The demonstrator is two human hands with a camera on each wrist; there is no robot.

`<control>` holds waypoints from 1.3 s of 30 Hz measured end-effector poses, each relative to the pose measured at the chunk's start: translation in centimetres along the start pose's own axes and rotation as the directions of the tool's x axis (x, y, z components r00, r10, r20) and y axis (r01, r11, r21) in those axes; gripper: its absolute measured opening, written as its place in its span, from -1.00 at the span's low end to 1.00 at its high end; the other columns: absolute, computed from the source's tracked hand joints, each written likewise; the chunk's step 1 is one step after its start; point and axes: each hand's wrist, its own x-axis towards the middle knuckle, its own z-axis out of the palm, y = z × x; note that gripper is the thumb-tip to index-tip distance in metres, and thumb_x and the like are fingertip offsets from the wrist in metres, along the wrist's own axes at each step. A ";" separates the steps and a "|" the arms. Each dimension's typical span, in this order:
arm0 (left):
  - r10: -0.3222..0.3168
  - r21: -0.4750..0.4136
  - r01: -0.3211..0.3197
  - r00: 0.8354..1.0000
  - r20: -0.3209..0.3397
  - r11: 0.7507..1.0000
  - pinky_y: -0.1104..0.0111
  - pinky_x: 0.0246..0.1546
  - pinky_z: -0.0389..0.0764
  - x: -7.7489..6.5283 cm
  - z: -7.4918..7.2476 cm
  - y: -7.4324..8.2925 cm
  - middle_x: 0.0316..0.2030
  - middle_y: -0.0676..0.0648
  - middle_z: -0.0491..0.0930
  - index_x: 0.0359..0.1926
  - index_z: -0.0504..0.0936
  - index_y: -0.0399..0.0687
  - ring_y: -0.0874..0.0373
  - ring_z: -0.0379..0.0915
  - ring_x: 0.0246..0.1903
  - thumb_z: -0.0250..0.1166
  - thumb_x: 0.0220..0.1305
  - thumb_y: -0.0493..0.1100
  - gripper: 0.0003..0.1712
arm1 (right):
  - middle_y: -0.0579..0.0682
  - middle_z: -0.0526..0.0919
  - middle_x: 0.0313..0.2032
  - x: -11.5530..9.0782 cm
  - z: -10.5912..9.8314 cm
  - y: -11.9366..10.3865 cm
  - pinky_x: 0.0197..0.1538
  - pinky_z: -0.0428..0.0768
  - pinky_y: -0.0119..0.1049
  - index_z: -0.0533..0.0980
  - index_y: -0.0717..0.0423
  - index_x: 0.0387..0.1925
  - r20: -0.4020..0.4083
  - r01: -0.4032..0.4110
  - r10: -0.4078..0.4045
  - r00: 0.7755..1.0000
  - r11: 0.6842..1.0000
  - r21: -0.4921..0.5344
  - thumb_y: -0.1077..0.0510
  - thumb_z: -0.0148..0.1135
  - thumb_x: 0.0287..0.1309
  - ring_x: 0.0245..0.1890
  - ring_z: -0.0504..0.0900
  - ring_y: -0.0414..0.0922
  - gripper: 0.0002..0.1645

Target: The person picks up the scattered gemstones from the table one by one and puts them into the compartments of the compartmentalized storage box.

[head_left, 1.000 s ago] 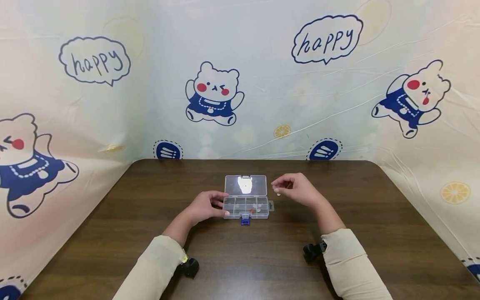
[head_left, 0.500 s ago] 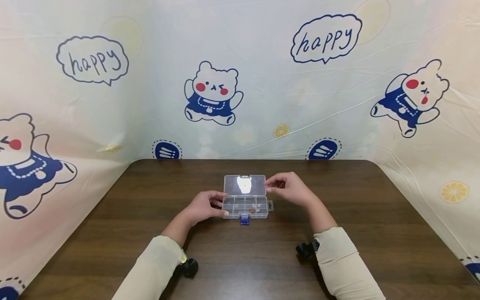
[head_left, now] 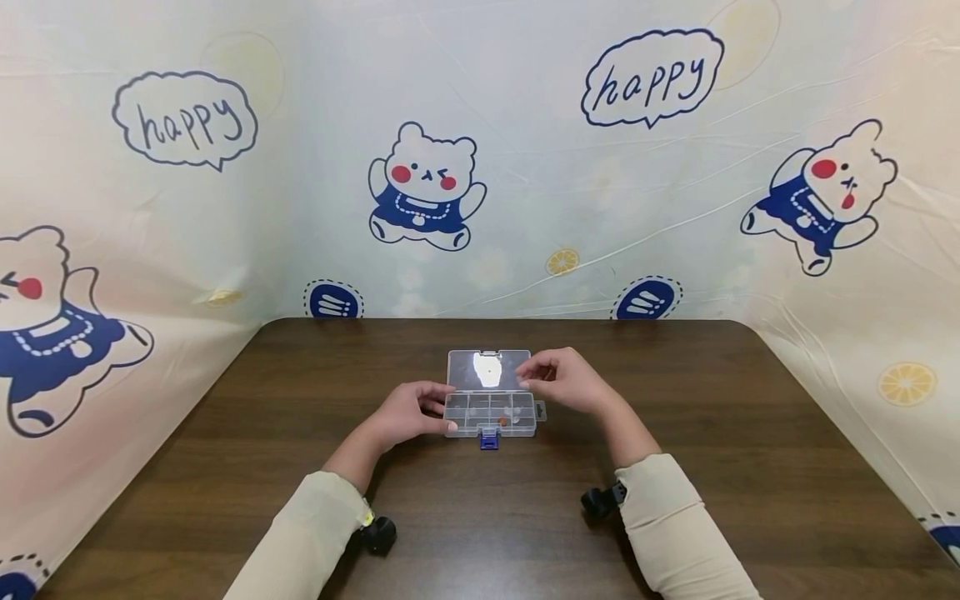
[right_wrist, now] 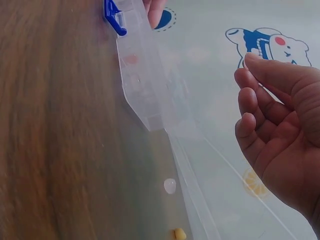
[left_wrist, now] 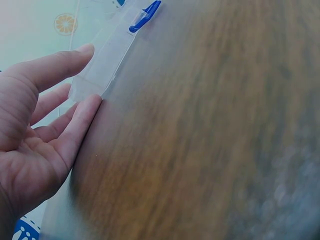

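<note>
From the head view, a clear plastic compartment box (head_left: 491, 408) sits on the tabletop (head_left: 480, 517), its transparent lid (head_left: 465, 371) hinged back on the far side and its blue latch (head_left: 489, 443) facing the person. The left hand (head_left: 408, 412) grips the left end, thumb at the near corner and fingers at the back. That hold is worth keeping firm, since so light a box would probably slide if nudged. The right hand (head_left: 562, 379) overlaps the lid's right part with thumb and fingers drawn together; whether they touch the lid cannot be told. It would do well to stay above the low dividers and away from the orange piece (head_left: 502, 422) and whitish pieces in the right-hand compartments. The surface is dark wood grain with rounded far corners, enclosed by a pale backdrop (head_left: 300, 208) printed with bears, orange slices and "happy" bubbles.

The left wrist view shows the fingers against the box's end wall, the wood streaked and blurred below.

In the right wrist view, thumb and forefinger meet, but any item pinched there cannot be made out. A white rounded piece (right_wrist: 170, 186) and a yellow piece (right_wrist: 180, 234) lie past the box's right end; a careful wrist should avoid brushing them.
</note>
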 end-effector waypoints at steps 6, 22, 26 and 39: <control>-0.001 -0.003 0.001 1.000 0.002 1.000 0.30 -0.13 0.61 0.0 0.0 0.0 -0.11 0.00 0.60 0.14 0.61 0.01 0.10 0.50 -0.15 0.61 -0.10 -0.11 -0.31 | -0.12 0.68 -0.37 0.3 0.8 0.1 -0.34 0.54 -0.29 0.69 0.22 -0.17 0.015 0.020 -0.020 1.000 1.000 0.006 0.22 0.37 0.17 -0.41 0.50 -0.09 -0.80; 0.000 -0.016 0.000 1.000 0.002 1.000 0.29 -0.12 0.62 0.0 0.0 0.1 -0.11 -0.02 0.60 0.13 0.61 -0.01 0.09 0.51 -0.15 0.61 -0.10 -0.11 -0.31 | -0.11 0.67 -0.39 1.3 3.1 -0.1 -0.33 0.55 -0.31 0.70 0.21 -0.23 0.073 0.060 -0.062 0.995 0.998 0.028 0.24 0.39 0.14 -0.43 0.50 -0.13 -0.84; 0.001 -0.018 -0.001 1.000 0.003 1.000 0.29 -0.13 0.62 0.0 0.0 0.0 -0.11 -0.02 0.61 0.12 0.62 -0.01 0.09 0.52 -0.15 0.62 -0.11 -0.11 -0.31 | -0.12 0.68 -0.39 1.7 3.7 0.1 -0.30 0.57 -0.32 0.70 0.21 -0.23 0.098 0.074 -0.077 0.992 0.997 0.034 0.26 0.38 0.14 -0.42 0.53 -0.16 -0.86; -0.001 -0.006 0.001 1.000 0.004 1.000 0.28 -0.13 0.62 0.1 -0.1 0.0 -0.08 -0.01 0.61 0.12 0.61 0.01 0.09 0.52 -0.13 0.62 -0.10 -0.09 -0.32 | -0.12 0.68 -0.39 2.3 5.3 -0.1 -0.29 0.59 -0.32 0.70 0.18 -0.22 0.180 0.027 -0.036 0.983 0.998 0.050 0.24 0.36 0.18 -0.41 0.54 -0.17 -0.87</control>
